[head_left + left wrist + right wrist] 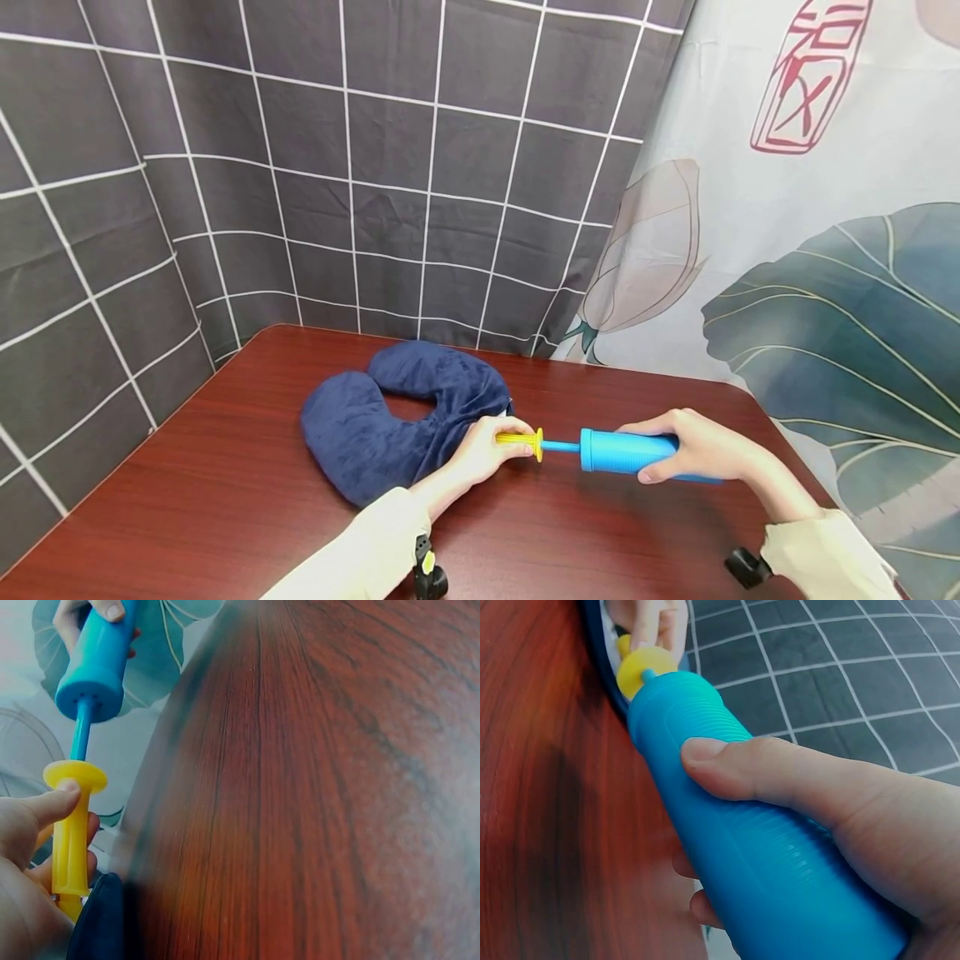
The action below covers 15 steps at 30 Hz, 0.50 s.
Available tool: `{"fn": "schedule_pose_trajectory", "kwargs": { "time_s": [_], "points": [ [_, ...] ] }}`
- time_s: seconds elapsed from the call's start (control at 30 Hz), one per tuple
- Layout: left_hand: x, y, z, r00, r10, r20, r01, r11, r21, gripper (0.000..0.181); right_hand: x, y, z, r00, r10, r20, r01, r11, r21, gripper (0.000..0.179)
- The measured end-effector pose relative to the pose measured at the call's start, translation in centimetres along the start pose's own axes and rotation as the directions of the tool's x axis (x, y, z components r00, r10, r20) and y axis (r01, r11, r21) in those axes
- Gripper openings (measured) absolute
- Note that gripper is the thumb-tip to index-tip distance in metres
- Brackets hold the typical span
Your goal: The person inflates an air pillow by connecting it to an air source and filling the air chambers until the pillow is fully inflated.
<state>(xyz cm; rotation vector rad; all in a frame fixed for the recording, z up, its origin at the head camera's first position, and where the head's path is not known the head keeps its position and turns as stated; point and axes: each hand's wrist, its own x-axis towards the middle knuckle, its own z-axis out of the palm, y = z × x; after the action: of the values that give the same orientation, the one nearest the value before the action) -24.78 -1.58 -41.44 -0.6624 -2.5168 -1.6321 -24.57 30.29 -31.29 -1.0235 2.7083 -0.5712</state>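
Both of my hands are on a hand air pump, held roughly level over the table. Its ribbed blue barrel (pixel 626 452) is gripped by my right hand (pixel 701 450), thumb along the near side in the right wrist view. A thin blue rod (pixel 81 729) extends from the barrel to a flanged yellow handle (pixel 71 840). My left hand (pixel 483 454) grips that handle, its thumb just under the flange. Against the left hand lies a navy plush U-shaped neck pillow (pixel 352 433), its right end partly hidden behind the fingers. The handle's narrow far tip points toward the pillow.
Everything is over a reddish-brown wooden table (pixel 225 467). A dark grey curtain with white grid lines (pixel 390 167) hangs behind and to the left. On the right hangs a pale cloth with leaf prints (pixel 847 308). Small black devices (pixel 427 571) are strapped at both sleeves.
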Motion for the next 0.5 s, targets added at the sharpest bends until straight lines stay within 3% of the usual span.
{"fn": "schedule_pose_trajectory", "kwargs": {
  "time_s": [0.3, 0.5],
  "points": [
    [0.1, 0.0, 0.1, 1.0, -0.011, 0.0, 0.011, 1.0, 0.016, 0.02, 2.2, -0.9, 1.1, 0.999, -0.042, 0.001, 0.042, 0.999, -0.006, 0.053],
    [0.2, 0.1, 0.1, 1.0, 0.0, 0.001, 0.0, 1.0, 0.013, 0.02, 3.3, -1.5, 1.6, 1.0, -0.03, 0.001, 0.03, 0.999, -0.026, 0.054]
  ]
}}
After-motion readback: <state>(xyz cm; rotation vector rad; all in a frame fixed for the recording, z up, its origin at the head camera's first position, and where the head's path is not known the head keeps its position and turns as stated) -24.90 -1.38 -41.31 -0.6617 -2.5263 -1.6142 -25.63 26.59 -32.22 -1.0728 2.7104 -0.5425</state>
